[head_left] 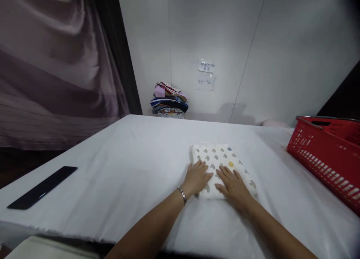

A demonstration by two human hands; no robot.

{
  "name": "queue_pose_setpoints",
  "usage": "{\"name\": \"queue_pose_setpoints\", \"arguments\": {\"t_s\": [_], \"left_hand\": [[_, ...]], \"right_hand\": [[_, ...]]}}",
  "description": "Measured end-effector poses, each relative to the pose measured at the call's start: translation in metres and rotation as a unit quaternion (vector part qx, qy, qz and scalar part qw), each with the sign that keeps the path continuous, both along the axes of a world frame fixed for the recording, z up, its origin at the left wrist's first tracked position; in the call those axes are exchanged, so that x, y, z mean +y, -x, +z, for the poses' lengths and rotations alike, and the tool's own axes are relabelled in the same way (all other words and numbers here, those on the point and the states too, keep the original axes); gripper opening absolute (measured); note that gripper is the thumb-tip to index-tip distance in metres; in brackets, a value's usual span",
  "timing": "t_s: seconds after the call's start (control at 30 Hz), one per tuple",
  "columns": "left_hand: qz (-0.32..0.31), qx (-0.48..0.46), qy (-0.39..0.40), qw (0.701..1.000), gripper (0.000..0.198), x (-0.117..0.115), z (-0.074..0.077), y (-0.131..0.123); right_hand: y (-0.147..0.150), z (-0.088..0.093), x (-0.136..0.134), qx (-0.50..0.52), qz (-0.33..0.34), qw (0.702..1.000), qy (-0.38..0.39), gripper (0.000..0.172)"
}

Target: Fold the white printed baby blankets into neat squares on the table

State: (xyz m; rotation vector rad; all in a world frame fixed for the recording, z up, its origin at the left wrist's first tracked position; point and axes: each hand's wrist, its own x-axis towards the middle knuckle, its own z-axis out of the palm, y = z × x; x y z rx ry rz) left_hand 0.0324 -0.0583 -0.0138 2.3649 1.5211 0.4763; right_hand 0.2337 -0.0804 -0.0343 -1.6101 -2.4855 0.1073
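Note:
A folded white cloth (216, 154) with a grey mushroom-like print, plus a yellow and a blue round motif, lies flat on the white-covered table. Resting on its left part is my left hand (197, 177), palm down with fingers spread; a silver bracelet circles that wrist. My right hand (234, 185) lies flat across the cloth's right part, fingers outstretched. Neither hand grips anything. The near corners of the cloth are partly covered by my hands.
A red plastic basket (326, 157) stands at the table's right side. On the left lies a flat black panel (42, 187). Behind the table's far edge is a stack of folded fabrics (170, 101). Paper signs (206, 82) hang on the wall, and a purplish curtain (56, 71) at left.

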Motion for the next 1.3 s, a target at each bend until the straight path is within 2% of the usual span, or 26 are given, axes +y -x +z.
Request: {"name": "queue_pose_setpoints", "arguments": {"t_s": [0.07,0.17,0.23,0.37,0.5,0.63,0.77,0.87,1.13,1.3], "left_hand": [[0.009,0.004,-0.035,0.999,0.041,0.007,0.003,-0.001],[-0.002,0.03,-0.071,0.997,0.042,0.029,0.011,-0.005],[0.005,0.056,-0.05,0.997,0.052,0.049,0.011,-0.007],[0.057,0.08,0.018,0.995,0.068,0.075,0.0,-0.007],[0.061,0.072,0.023,0.995,0.069,0.076,-0.008,-0.007],[0.062,0.045,0.038,0.996,0.066,0.073,-0.006,-0.006],[0.075,-0.001,0.007,0.997,0.05,0.077,-0.002,-0.002],[0.104,-0.013,-0.043,0.994,0.039,0.089,0.001,0.003],[0.089,0.017,-0.007,0.996,0.034,0.139,0.007,0.002],[0.075,0.009,-0.001,0.997,0.031,0.153,0.004,0.0]], "right_hand": [[-0.002,0.0,0.0,0.002,-0.002,1.0,0.009,0.06],[-0.003,0.011,0.007,0.013,0.006,0.999,0.043,0.062],[-0.005,0.021,0.021,0.011,0.003,0.998,0.055,0.063],[-0.015,0.03,0.054,-0.012,-0.086,0.992,0.091,0.067],[-0.024,0.022,0.066,-0.008,-0.106,0.987,0.117,0.07],[-0.028,0.02,0.075,0.036,-0.106,0.987,0.113,0.062],[-0.037,0.023,0.109,0.124,-0.161,0.979,0.026,0.05],[-0.042,0.024,0.138,0.152,-0.188,0.97,0.015,0.048],[-0.04,0.016,0.185,0.173,-0.138,0.974,0.042,0.041],[-0.044,0.017,0.202,0.171,-0.117,0.978,0.041,0.034]]}}
